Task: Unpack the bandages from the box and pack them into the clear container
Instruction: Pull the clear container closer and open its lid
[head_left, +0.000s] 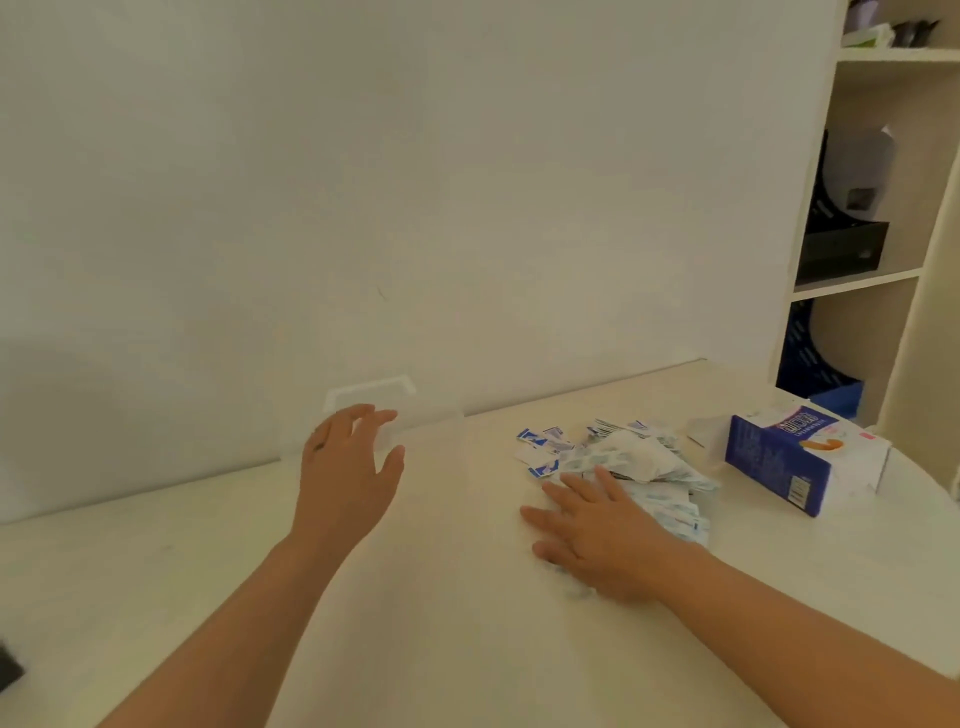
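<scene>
A heap of small white-and-blue wrapped bandages (631, 460) lies on the white table, right of centre. The blue-and-white bandage box (800, 457) lies on its side just right of the heap, its flap open. A clear container (410, 415) stands by the wall, hard to see against it. My left hand (348, 467) hovers in front of the container with fingers spread, holding nothing. My right hand (597, 525) rests flat, fingers apart, on the near edge of the bandage heap. A few bandages peek out beneath its palm.
The white table (441, 597) meets a plain wall at the back. A shelf unit (878, 208) with dark and blue items stands at the right. A dark object (9, 667) shows at the left edge.
</scene>
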